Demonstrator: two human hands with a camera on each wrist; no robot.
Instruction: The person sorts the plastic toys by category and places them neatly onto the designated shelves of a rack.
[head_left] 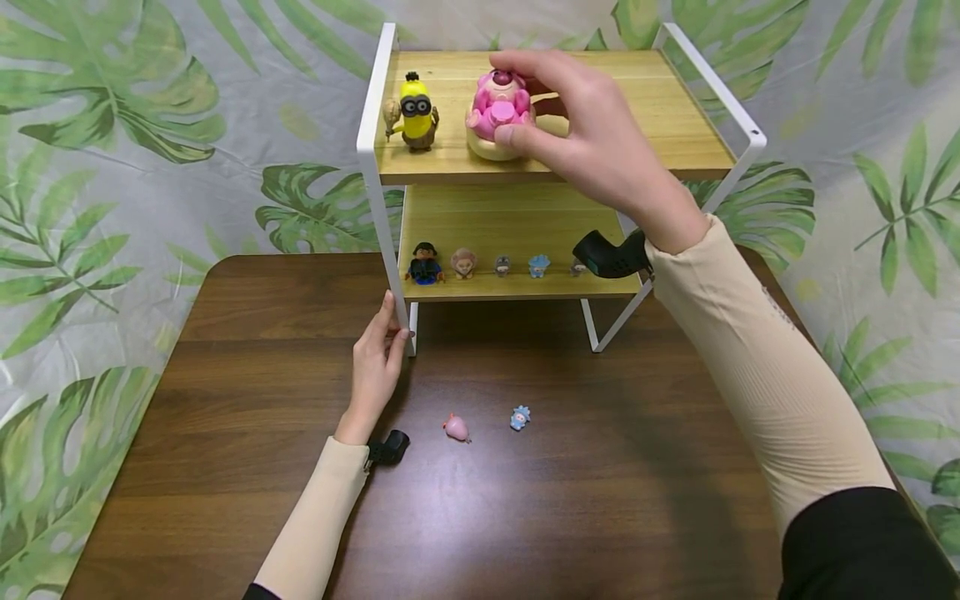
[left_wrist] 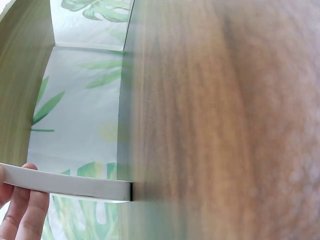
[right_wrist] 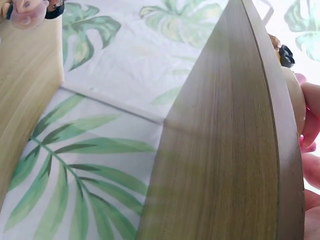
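My right hand (head_left: 600, 137) pinches a pink bear figure (head_left: 498, 107) between thumb and fingers, at the front of the upper shelf board. The figure has a cream base, which shows past the board's edge in the right wrist view, partly covered by fingers (right_wrist: 313, 112). Left of it stands a yellow minion figure (head_left: 417, 117) with dark goggles. Lower down, my left hand (head_left: 372, 360) holds the rack's white front leg (head_left: 384, 225), thumb on one side and fingers on the other. The left wrist view shows fingers (left_wrist: 33, 212) against that white bar (left_wrist: 85, 186).
On the lower board (head_left: 510, 221) a dark-haired toy figure (head_left: 425, 265) and several small figures stand in a row. A pink toy (head_left: 456, 428) and a small blue figure (head_left: 520, 417) lie on the brown table (head_left: 247, 400) before the rack. Leaf-patterned cloth hangs behind.
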